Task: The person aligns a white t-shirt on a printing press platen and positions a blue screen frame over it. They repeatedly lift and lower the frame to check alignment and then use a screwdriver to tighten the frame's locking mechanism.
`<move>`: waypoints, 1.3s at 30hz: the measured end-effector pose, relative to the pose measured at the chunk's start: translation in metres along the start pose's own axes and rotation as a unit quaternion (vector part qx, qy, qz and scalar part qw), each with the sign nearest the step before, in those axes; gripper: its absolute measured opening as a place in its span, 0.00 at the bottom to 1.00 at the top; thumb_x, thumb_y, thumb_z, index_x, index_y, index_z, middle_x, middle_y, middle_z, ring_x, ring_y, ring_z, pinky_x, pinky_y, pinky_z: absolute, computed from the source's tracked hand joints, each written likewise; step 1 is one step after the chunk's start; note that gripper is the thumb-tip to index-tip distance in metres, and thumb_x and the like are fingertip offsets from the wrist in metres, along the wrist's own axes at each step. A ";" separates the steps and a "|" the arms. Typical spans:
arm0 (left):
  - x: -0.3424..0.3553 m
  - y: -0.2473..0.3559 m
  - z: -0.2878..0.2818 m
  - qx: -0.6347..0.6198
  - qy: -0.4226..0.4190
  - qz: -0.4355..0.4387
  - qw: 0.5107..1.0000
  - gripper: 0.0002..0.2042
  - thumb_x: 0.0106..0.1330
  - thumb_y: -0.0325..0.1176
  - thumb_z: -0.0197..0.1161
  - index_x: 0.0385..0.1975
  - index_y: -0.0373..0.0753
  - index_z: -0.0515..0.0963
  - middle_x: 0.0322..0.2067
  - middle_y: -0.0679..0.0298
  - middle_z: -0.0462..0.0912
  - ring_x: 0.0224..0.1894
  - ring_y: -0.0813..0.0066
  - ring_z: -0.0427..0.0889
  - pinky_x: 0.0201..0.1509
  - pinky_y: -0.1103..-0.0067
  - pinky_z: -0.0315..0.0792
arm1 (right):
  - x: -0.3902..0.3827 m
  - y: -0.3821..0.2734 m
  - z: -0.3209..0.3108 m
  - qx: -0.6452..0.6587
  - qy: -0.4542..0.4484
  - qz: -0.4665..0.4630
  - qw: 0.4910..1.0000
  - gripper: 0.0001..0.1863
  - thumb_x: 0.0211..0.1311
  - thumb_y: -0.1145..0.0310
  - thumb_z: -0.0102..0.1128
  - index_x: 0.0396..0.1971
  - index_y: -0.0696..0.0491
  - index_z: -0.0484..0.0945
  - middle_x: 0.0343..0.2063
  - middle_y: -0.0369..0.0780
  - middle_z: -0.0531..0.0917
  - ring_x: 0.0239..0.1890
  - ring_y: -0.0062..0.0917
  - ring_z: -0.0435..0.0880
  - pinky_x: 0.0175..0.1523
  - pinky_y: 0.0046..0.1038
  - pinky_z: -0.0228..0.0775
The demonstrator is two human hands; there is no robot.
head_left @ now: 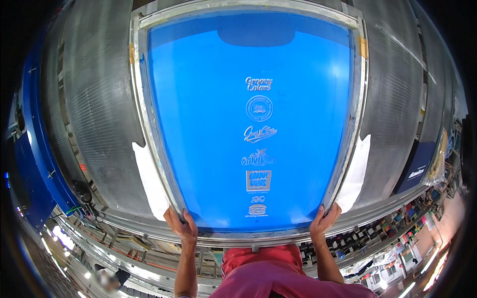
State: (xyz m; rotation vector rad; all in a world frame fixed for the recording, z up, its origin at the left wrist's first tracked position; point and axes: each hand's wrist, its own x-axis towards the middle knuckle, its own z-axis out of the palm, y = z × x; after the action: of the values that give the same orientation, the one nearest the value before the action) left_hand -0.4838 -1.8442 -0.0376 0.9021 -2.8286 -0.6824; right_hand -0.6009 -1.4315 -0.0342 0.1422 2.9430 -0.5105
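A: How are the fingers set?

B: The near left corner of the screen frame [144, 109] is gripped by the left hand [183, 226], with the thumb over the bar and the fingers curled at its outer side. The near right corner is held likewise by the right hand [324, 223]. Both grips are closed to about the bar's thickness; the undersides are hidden.

A: Which way does the frame lie from them?

B: Straight ahead, away from the body. Its long axis appears to run that way too, though its edges are bent by the lens. Neither hand is clearly nearer: the near end is shared, and the far bar is left well apart from both.

A: And what is enclosed?

B: A blue sheet [208, 124], marked down the middle with a column of pale emblems.

A: Beyond the bars?

B: A left white sheet [151, 179] and a right white sheet [356, 174] are seen just outside the bars, near the hands. Farther out, grey ribbed panels [99, 124] are spread on either side. Whether the frame is lifted or rested cannot be told.
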 end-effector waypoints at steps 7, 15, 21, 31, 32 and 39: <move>-0.003 -0.003 -0.002 -0.034 0.014 -0.027 0.999 0.24 0.69 0.25 0.57 0.65 0.25 0.67 0.47 0.50 0.70 0.43 0.63 0.72 0.40 0.70 0.68 | -0.001 -0.001 -0.001 0.087 0.051 -0.020 0.995 0.24 0.73 0.69 0.50 0.64 0.65 0.68 0.48 0.52 0.74 0.48 0.42 0.74 0.51 0.40 0.67; -0.012 -0.019 0.003 -0.122 0.085 -0.015 0.989 0.18 0.66 0.25 0.63 0.56 0.30 0.78 0.43 0.61 0.75 0.32 0.77 0.69 0.32 0.78 0.64 | -0.009 0.008 0.005 0.064 0.098 -0.039 0.992 0.21 0.70 0.73 0.55 0.60 0.64 0.73 0.47 0.50 0.75 0.48 0.42 0.75 0.51 0.40 0.69; -0.011 -0.026 0.002 -0.204 0.106 -0.078 0.970 0.16 0.64 0.27 0.68 0.51 0.30 0.82 0.38 0.65 0.78 0.32 0.80 0.70 0.36 0.82 0.68 | -0.007 0.016 0.012 0.066 0.115 -0.078 0.988 0.20 0.72 0.69 0.54 0.59 0.63 0.74 0.48 0.49 0.75 0.49 0.40 0.75 0.52 0.38 0.69; -0.003 -0.026 0.007 -0.260 0.098 -0.134 0.951 0.15 0.62 0.30 0.71 0.47 0.30 0.83 0.38 0.65 0.80 0.35 0.79 0.75 0.40 0.81 0.71 | -0.005 0.014 0.011 0.149 0.089 0.001 0.985 0.26 0.72 0.56 0.56 0.55 0.64 0.76 0.49 0.48 0.77 0.49 0.38 0.78 0.53 0.37 0.70; -0.003 -0.027 0.007 -0.262 0.103 -0.114 0.953 0.16 0.62 0.30 0.71 0.48 0.30 0.83 0.38 0.65 0.80 0.35 0.79 0.75 0.40 0.81 0.71 | -0.005 0.016 0.010 0.143 0.093 -0.008 0.985 0.26 0.72 0.55 0.56 0.55 0.65 0.76 0.49 0.48 0.77 0.50 0.38 0.78 0.53 0.37 0.70; -0.007 -0.023 0.006 -0.196 0.074 -0.076 0.975 0.23 0.55 0.32 0.75 0.50 0.30 0.81 0.39 0.62 0.78 0.36 0.77 0.76 0.43 0.79 0.73 | -0.008 0.020 0.014 0.084 0.097 -0.008 0.992 0.28 0.65 0.54 0.63 0.53 0.64 0.77 0.48 0.47 0.78 0.50 0.39 0.77 0.56 0.38 0.69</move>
State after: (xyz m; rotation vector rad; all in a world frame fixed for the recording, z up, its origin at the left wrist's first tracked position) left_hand -0.4677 -1.8548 -0.0530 1.0485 -2.3892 -1.0934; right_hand -0.5889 -1.4184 -0.0523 0.1978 3.0882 -0.7896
